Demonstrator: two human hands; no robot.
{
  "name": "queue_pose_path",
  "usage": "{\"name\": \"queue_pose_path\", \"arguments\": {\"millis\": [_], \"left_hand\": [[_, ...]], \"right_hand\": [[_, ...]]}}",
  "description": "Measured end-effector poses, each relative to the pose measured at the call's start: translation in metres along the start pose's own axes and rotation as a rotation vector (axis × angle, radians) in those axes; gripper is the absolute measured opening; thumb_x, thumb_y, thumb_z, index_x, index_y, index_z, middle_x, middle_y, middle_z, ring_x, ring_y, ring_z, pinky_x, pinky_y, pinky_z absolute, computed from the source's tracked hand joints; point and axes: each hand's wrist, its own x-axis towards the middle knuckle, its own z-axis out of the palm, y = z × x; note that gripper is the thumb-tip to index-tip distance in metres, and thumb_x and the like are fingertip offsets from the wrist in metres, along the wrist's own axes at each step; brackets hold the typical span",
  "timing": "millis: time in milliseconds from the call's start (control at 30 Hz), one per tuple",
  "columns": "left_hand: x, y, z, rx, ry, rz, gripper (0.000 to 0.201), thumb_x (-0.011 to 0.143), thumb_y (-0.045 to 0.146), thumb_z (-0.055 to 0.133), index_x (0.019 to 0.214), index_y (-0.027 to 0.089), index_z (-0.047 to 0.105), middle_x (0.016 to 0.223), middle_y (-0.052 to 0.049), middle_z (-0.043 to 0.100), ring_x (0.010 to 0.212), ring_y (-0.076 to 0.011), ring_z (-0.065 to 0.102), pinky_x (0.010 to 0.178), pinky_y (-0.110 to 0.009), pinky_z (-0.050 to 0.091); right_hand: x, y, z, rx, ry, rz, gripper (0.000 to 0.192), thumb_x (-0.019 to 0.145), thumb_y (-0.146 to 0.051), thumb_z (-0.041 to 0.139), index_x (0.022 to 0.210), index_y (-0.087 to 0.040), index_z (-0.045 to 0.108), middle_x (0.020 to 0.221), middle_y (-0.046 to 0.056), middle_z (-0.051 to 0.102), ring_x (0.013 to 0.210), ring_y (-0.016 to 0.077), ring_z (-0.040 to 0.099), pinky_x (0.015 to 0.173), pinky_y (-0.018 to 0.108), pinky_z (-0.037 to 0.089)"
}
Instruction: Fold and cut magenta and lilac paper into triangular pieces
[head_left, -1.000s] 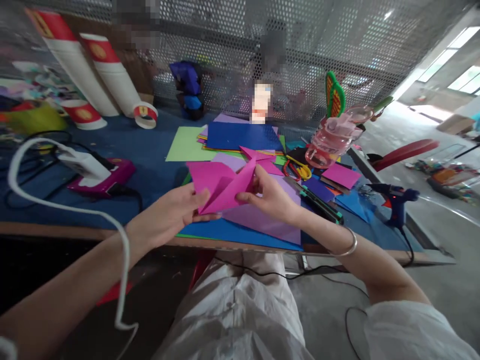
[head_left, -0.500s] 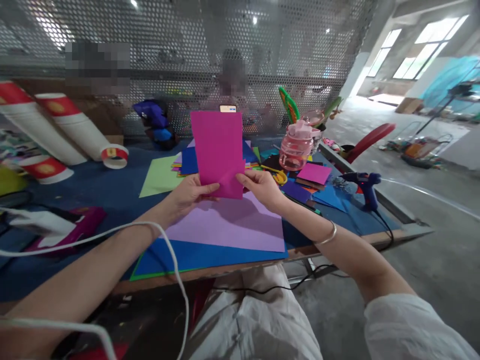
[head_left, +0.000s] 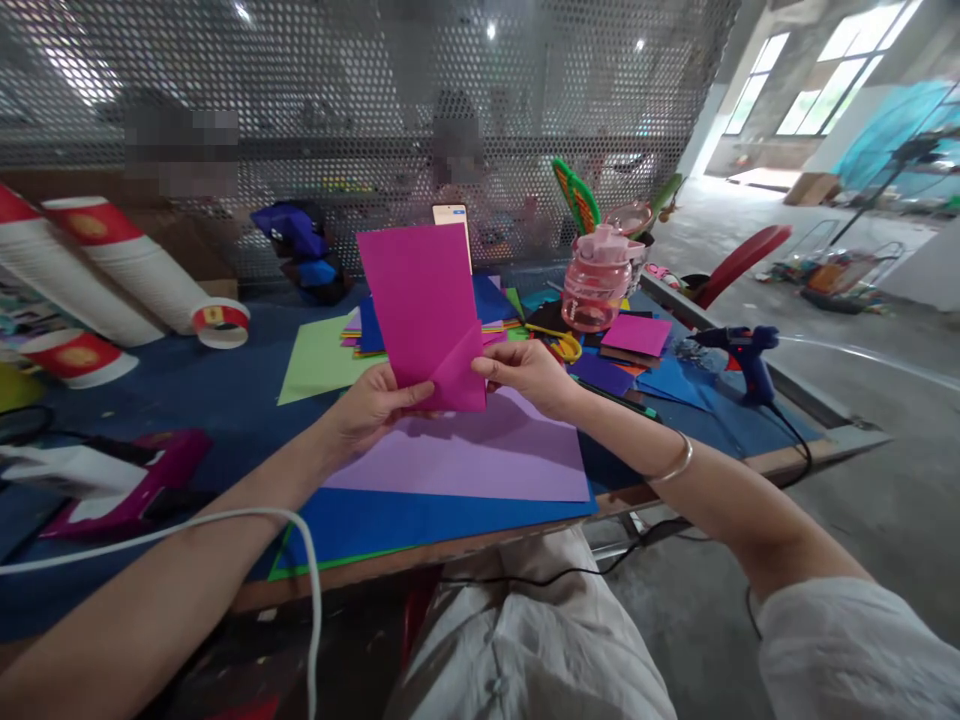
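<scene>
Above the worktop (head_left: 247,385), a magenta sheet (head_left: 420,300) stands raised at the centre of the frame. Both hands pinch it, thumbs in front: the left hand (head_left: 375,405) low on its left, the right hand (head_left: 531,376) at its lower right edge. Its top leans further left than half a second ago.

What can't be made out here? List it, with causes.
Head view:
Back of the magenta folded paper sheet: turned away.
Left hand, some fingers: behind that sheet.
Pale-screened phone, lower part: behind that sheet.
Leftmost stack of red-and-white paper cups: cut off by left edge.
Lettering on transparent pink plastic bottle: too small.
</scene>
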Motion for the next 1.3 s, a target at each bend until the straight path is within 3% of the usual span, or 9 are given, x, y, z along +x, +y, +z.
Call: {"name": "queue_pose_path", "arguments": {"millis": [300, 667, 800, 1033, 1300], "left_hand": [[0.0, -0.003, -0.001, 0.036, -0.009, 0.023, 0.041, 0.058, 0.044, 0.101, 0.088, 0.02, 0.084, 0.082, -0.006, 0.082, 0.071, -0.0202, 0.076, 0.059, -0.025, 0.063], [-0.003, -0.006, 0.005, 0.037, -0.016, 0.03, 0.039, 0.062, 0.044, 0.099, 0.087, 0.02, 0.083, 0.086, -0.007, 0.082, 0.075, -0.0219, 0.075, 0.063, -0.029, 0.062], [-0.004, -0.007, 0.01, 0.039, 0.033, 0.068, 0.042, 0.061, 0.046, 0.099, 0.091, 0.02, 0.084, 0.092, -0.008, 0.083, 0.076, -0.0228, 0.075, 0.061, -0.028, 0.061], [-0.005, -0.013, 0.012, 0.062, 0.112, 0.076, 0.036, 0.068, 0.043, 0.095, 0.093, 0.021, 0.083, 0.085, -0.005, 0.082, 0.07, -0.0199, 0.073, 0.064, -0.029, 0.061], [-0.007, -0.013, 0.017, 0.074, 0.224, 0.056, 0.037, 0.059, 0.042, 0.098, 0.078, 0.015, 0.081, 0.069, -0.005, 0.077, 0.056, -0.0169, 0.067, 0.054, -0.027, 0.058]], "right_hand": [[0.001, 0.001, -0.001, -0.013, 0.041, 0.011, 0.057, 0.054, -0.069, 0.092, 0.063, -0.018, 0.069, 0.062, -0.003, 0.06, 0.062, 0.009, 0.052, 0.063, 0.027, 0.049], [0.0, 0.004, 0.001, -0.09, 0.102, -0.042, 0.051, 0.063, -0.063, 0.086, 0.06, -0.018, 0.064, 0.059, -0.005, 0.054, 0.06, 0.0067, 0.046, 0.059, 0.025, 0.04], [-0.002, 0.006, 0.001, -0.107, 0.12, -0.06, 0.05, 0.069, -0.062, 0.084, 0.06, -0.018, 0.062, 0.06, -0.005, 0.052, 0.061, 0.0073, 0.043, 0.059, 0.027, 0.036], [-0.002, 0.012, 0.002, -0.172, 0.144, -0.097, 0.057, 0.069, -0.071, 0.082, 0.061, -0.019, 0.061, 0.061, -0.004, 0.05, 0.062, 0.0095, 0.039, 0.058, 0.029, 0.031], [-0.003, 0.015, 0.003, -0.219, 0.154, -0.136, 0.061, 0.075, -0.075, 0.077, 0.06, -0.019, 0.055, 0.061, -0.004, 0.044, 0.062, 0.0096, 0.036, 0.058, 0.029, 0.028]]}}
